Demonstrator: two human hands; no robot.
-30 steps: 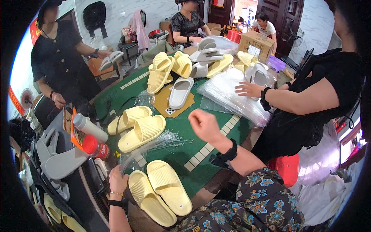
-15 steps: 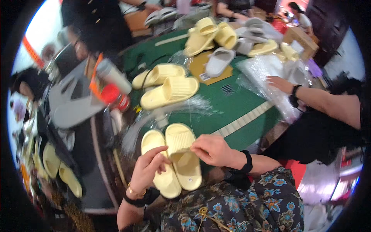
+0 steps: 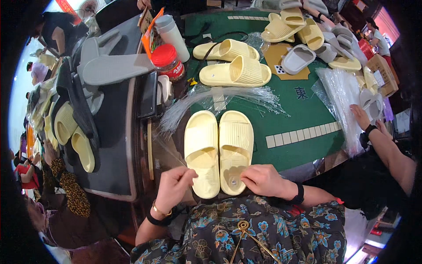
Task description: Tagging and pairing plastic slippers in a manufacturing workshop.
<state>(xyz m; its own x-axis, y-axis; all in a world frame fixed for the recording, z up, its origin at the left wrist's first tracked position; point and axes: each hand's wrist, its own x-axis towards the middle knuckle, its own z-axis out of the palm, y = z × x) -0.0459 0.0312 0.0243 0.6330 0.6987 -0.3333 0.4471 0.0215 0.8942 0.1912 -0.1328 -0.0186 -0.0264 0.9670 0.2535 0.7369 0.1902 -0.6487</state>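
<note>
A pair of pale yellow slippers lies side by side before me, toes pointing away: the left slipper (image 3: 202, 132) and the right slipper (image 3: 236, 132). Beside the left slipper's heel, my left hand (image 3: 171, 187) is closed in a pinch, and a thin clear plastic strand (image 3: 173, 152) runs up and left from its fingertips. My right hand (image 3: 266, 179) is also pinched closed, at the outer edge of the right slipper's heel near a small round sticker (image 3: 234, 181). Whatever its fingers hold is too small to make out. Just beyond the toes lies a bundle of clear plastic strands (image 3: 228, 97).
Another yellow pair (image 3: 235, 70) lies farther back, with more yellow and grey slippers (image 3: 299, 57) at the far right. A red-lidded jar (image 3: 168, 61) and a white bottle (image 3: 172, 37) stand left. Another person's hand (image 3: 361, 117) touches clear plastic bags (image 3: 340, 105).
My hands have come down from the straps to the heels and moved farther apart. The view has shifted, and the slippers now lie straighter before me.
</note>
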